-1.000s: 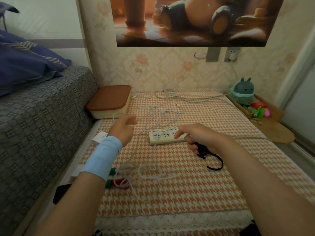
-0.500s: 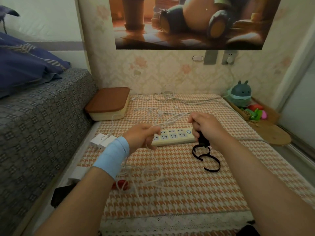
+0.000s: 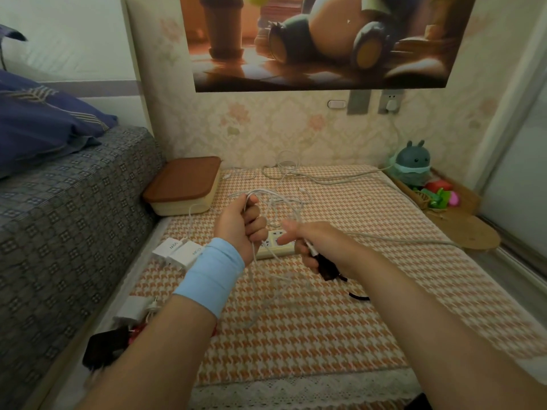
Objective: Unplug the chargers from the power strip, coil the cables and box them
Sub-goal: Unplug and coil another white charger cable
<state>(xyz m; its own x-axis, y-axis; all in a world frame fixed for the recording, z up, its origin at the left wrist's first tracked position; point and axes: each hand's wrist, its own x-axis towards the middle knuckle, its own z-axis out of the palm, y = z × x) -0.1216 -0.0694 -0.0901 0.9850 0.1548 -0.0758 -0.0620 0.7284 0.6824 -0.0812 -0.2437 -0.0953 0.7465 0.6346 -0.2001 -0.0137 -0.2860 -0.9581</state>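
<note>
My left hand (image 3: 241, 226), with a light blue wristband, grips a bundle of white cable (image 3: 278, 202) raised above the mat. Loops of the cable hang down between my hands. My right hand (image 3: 307, 247) holds a black plug with a black cable (image 3: 327, 267) and also a white cable end. The cream power strip (image 3: 278, 245) lies on the mat behind my hands, partly hidden. Two white chargers (image 3: 177, 251) lie at the mat's left edge. The cream box with the brown lid (image 3: 183, 184) sits shut at the back left.
A grey patterned bed (image 3: 68, 208) runs along the left. More white cable (image 3: 325, 179) trails at the back toward a wall socket (image 3: 390, 103). Another white charger (image 3: 133, 309) and a black object (image 3: 100, 347) lie near left. Toys (image 3: 414, 164) stand right.
My left hand closed round the white cable and lifted it up and back. My right hand drew left toward it, raising the black plug off the mat.
</note>
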